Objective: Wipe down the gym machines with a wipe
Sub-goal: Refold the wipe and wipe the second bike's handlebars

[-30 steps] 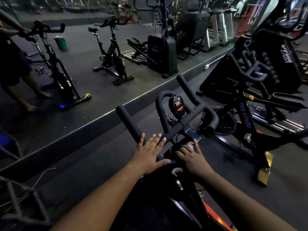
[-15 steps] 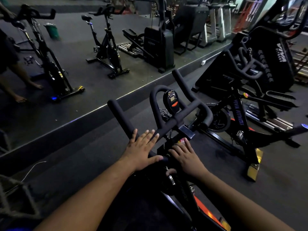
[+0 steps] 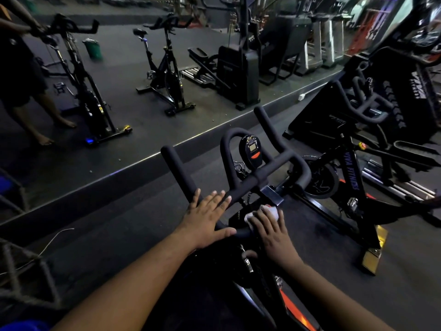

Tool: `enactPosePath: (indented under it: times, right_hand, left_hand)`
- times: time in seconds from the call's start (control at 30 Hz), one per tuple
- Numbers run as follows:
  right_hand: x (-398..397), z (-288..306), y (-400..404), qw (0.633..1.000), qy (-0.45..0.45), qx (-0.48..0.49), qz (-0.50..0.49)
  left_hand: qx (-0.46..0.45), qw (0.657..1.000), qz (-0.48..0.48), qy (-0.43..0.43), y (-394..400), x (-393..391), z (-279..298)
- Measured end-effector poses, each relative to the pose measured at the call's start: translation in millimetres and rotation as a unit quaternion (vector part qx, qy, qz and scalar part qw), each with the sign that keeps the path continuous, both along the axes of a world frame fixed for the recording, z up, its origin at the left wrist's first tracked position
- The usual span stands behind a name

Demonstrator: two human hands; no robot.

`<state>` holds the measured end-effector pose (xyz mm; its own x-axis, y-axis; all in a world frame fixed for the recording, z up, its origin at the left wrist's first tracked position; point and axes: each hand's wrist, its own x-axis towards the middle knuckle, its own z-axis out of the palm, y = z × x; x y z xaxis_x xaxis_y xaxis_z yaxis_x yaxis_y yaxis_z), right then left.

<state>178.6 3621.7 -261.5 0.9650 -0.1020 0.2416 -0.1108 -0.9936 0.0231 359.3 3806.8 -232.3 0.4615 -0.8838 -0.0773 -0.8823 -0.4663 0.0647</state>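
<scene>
Both arms reach forward over the black exercise bike with padded handlebars [image 3: 250, 180]. The left hand [image 3: 207, 218] lies flat with straight fingers on the near handlebar bend. The right hand [image 3: 274, 232] presses a small white wipe [image 3: 265, 211] flat on the bike's middle post, below a round black display with an orange button [image 3: 251, 150]. A wall mirror [image 3: 143, 80] ahead shows more bikes on the dark rubber floor [image 3: 107, 235].

Dim gym, dark rubber floor [image 3: 405, 271], large wall mirror [image 3: 133, 68], green bin [image 3: 92, 48] reflected in it
</scene>
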Motion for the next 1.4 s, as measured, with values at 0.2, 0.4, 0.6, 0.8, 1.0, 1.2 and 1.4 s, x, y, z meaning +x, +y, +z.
enactPosePath:
  times: [0.2,0.4,0.6,0.8,1.0,1.2,1.4]
  right_hand:
    - [6,0,11,0.999,-0.014,-0.038,0.005]
    - [34,16,10,0.999,0.015,-0.034,0.038]
    - [-11,-21,27,0.998,-0.039,-0.044,0.027]
    - [48,27,22,0.995,-0.008,-0.089,0.049]
    - [7,-15,27,0.994,-0.079,-0.067,0.041]
    - [12,-20,25,0.988,-0.090,-0.115,0.045]
    - [30,-19,66,0.997,-0.069,-0.015,-0.013]
  left_hand:
    - [0.005,1.000,0.004,0.006,1,-4,5]
    - [0.008,1.000,0.006,0.007,2,-6,10]
    - [0.000,1.000,0.006,0.016,1,-4,8]
    - [0.006,1.000,0.003,0.015,0,-2,4]
    - [-0.002,1.000,0.003,0.022,0,-2,4]
    - [0.002,1.000,-0.003,0.013,0,-2,7]
    - [-0.024,0.998,-0.032,0.039,11,13,13]
